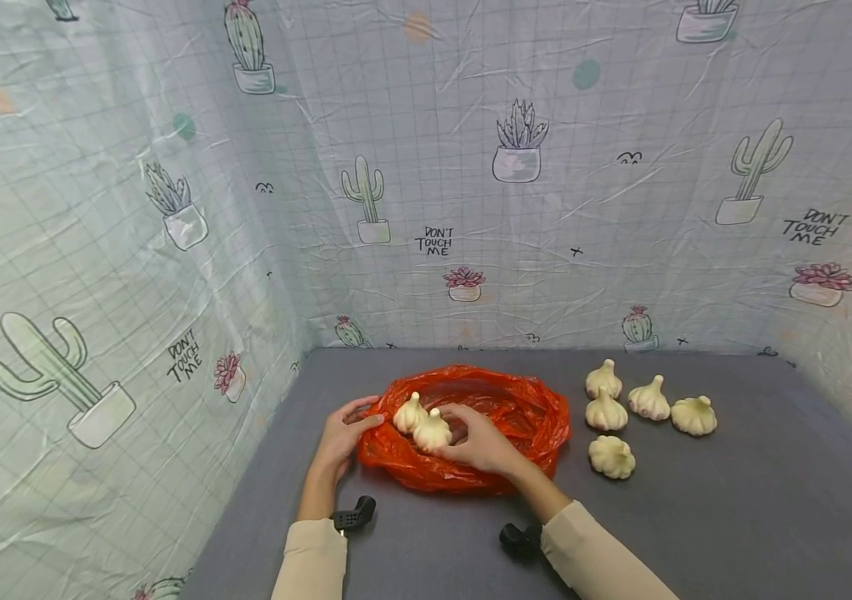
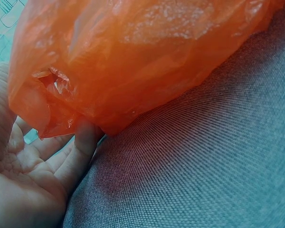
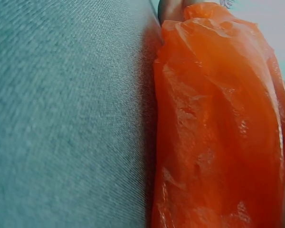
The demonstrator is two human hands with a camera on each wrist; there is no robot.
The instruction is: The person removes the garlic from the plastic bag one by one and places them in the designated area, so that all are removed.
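Note:
An orange-red plastic bag (image 1: 463, 479) lies spread on the table with its mouth facing up. My left hand (image 1: 338, 437) is at the bag's left end, thumb over the rim and the other fingers around the outside. From the left wrist, its fingers (image 2: 85, 137) show against the bag's crumpled corner (image 2: 57, 114). Inside the bag's left part sits one garlic bulb (image 1: 410, 414). Right beside it is a second garlic bulb (image 1: 432, 432), which my right hand (image 1: 482, 442) grips between thumb and fingers, reaching over the near rim. The right wrist view shows mostly the bag's side (image 3: 213, 128).
Several garlic bulbs lie right of the bag: a pair (image 1: 606, 408) one behind the other, a bulb (image 1: 649, 399) beside them, another (image 1: 694, 415) farther right and one (image 1: 612, 457) nearer. A grey cloth (image 1: 411, 550) covers the table. Patterned curtains (image 1: 426, 167) stand behind and alongside.

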